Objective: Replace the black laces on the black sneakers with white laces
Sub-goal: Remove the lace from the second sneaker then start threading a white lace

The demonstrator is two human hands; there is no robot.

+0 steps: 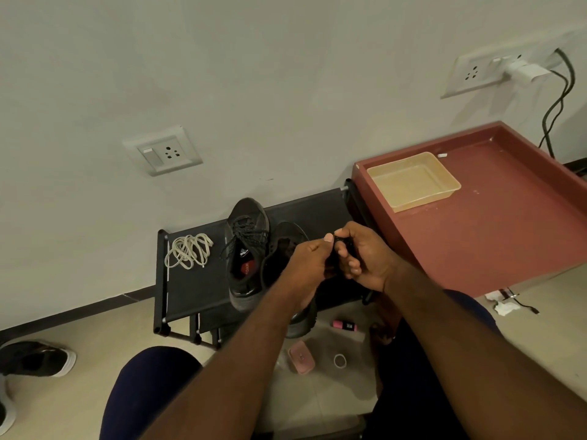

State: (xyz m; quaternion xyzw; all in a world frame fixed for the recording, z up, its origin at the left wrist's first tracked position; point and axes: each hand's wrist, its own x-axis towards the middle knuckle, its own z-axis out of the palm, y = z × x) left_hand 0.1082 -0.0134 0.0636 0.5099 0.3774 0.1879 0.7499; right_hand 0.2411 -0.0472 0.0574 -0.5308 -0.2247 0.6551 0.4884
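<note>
On the black rack point(197, 290), the left hand point(309, 258) and right hand point(365, 258) pinch a barely visible black lace point(346, 242), half hiding one sneaker point(286, 236); white laces point(189, 250) lie near the left edge.

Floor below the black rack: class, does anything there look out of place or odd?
Yes: a pink tube, a pink case and a white ring lie scattered on the floor, and crumpled paper lies beside the red table; they look dropped rather than put away.

At centre frame, a black mesh sneaker point(286, 239) lies largely behind the left hand point(309, 262) and forearm. The black lace point(345, 242) pinched between it and the right hand point(368, 258) is mostly covered by fingers. At lower left, the edge cuts a white-soled shoe point(6, 414).
</note>
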